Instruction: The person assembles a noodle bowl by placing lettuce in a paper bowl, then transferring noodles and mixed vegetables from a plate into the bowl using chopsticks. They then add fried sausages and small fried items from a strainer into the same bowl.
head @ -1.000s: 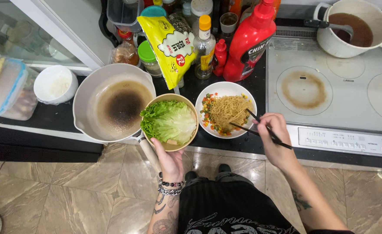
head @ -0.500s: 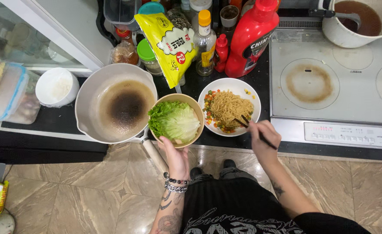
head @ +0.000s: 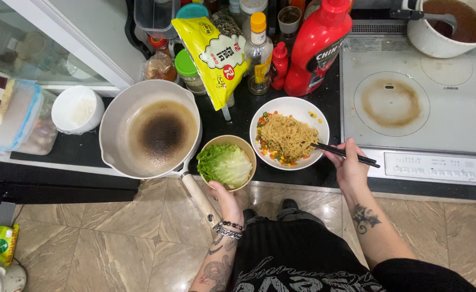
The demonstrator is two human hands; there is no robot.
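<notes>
On the black counter (head: 232,116) beside the cooktop, the white plate of fried noodles (head: 289,133) sits where it was half a second ago, while the right hand (head: 349,165), pinching black chopsticks (head: 344,153), has drawn their tips back to the plate's rim. Left hand (head: 226,197) stays cupped under the tan bowl of lettuce (head: 227,162), touching the scorched pan (head: 150,128). Behind: tall red squeeze bottle (head: 318,46), yellow pouch (head: 215,53), small red bottle (head: 279,65).
</notes>
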